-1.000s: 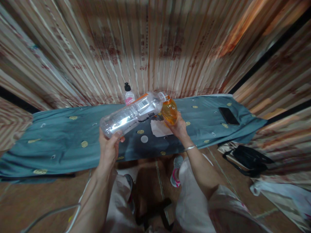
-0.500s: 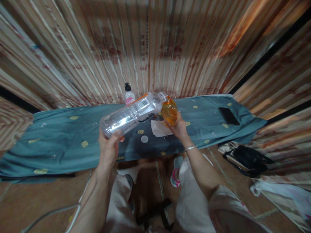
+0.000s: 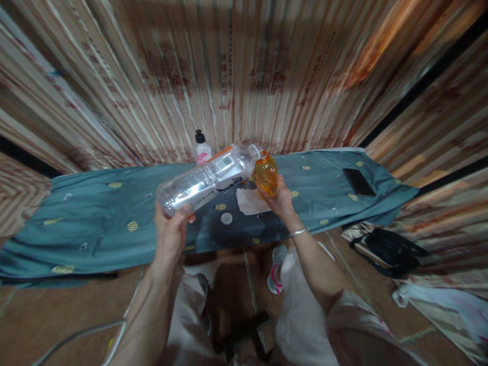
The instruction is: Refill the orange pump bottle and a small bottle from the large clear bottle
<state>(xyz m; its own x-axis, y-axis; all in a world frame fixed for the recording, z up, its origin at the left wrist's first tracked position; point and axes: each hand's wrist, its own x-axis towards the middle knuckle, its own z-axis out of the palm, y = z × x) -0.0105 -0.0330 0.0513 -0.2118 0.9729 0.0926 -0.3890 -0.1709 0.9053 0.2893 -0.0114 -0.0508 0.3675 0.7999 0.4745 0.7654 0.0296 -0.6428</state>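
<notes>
My left hand is wrapped round the base of a large clear plastic bottle, tilted with its neck to the right. The bottle's mouth meets the top of an orange see-through container; whether liquid passes between them I cannot make out. Closed round the lower part of that orange container is my right hand, with a bangle at the wrist. Beneath it a white paper tissue lies on the cloth. A round white cap lies to the left of the tissue.
Behind the clear bottle stands a small bottle with a black top. A black phone lies at the right of the table's green patterned cloth. On the floor at right is a black bag. Striped curtains hang behind.
</notes>
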